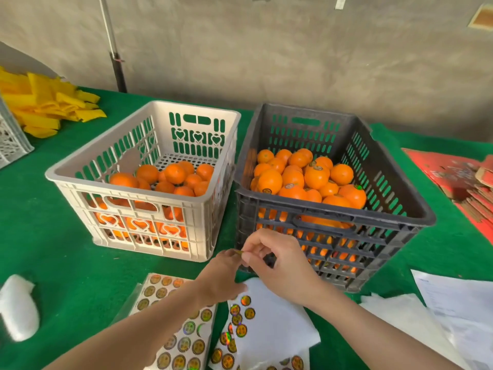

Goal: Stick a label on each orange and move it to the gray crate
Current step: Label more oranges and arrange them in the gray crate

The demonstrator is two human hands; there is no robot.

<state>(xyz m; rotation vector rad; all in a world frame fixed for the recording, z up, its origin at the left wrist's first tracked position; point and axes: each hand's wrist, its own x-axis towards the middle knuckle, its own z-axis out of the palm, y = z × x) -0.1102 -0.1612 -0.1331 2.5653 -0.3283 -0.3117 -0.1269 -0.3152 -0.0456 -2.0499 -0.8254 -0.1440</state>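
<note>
I am seeing the left grip [224,276] and right grip [280,265] pinching one small label [238,252] between them, just before the gray crate [333,210], likely readying it for an orange [174,173] waiting in the white crate [128,188] against the gray crate's left side.

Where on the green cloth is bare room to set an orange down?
Bare green cloth lies between the white plastic crate, the white foam wad and the round-sticker sheets. Another strip runs right of the dark gray crate. It is crowded around the white papers.
</note>
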